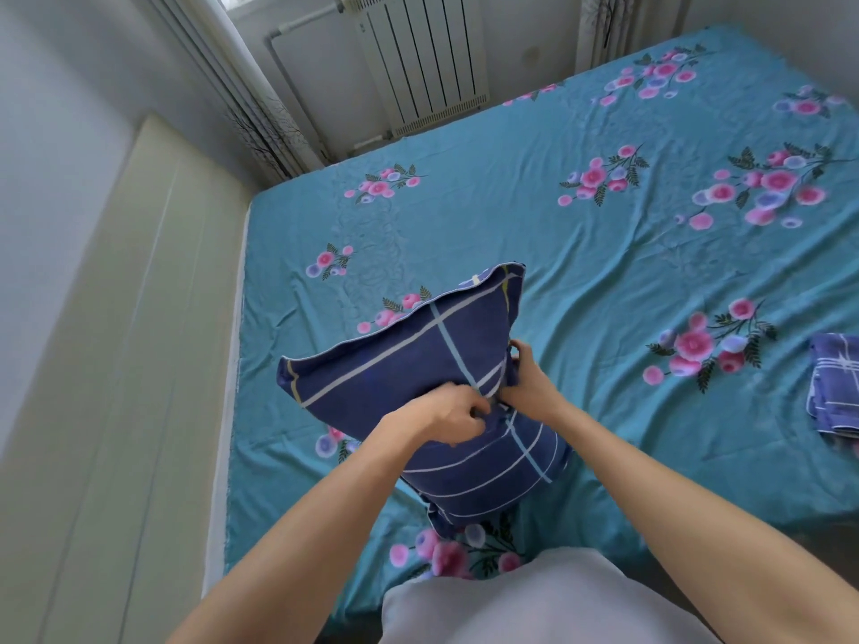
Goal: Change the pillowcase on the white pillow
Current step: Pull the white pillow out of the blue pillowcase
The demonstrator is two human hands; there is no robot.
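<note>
From the head view, a plump pillow in a navy blue pillowcase crossed with white and pale blue lines (409, 364) is held up over the near left part of the bed's teal flowered sheet (581, 253). The left hand (453, 418) pinches the cloth at its middle; the right hand (527, 381) grips the right edge. A folded navy blue checked cloth (834, 383) lies far right on the bed.

The white pillow was fully hidden inside the navy plaid pillowcase (418, 364); the folded blue cloth (836, 388) was cut off by the right edge.
</note>
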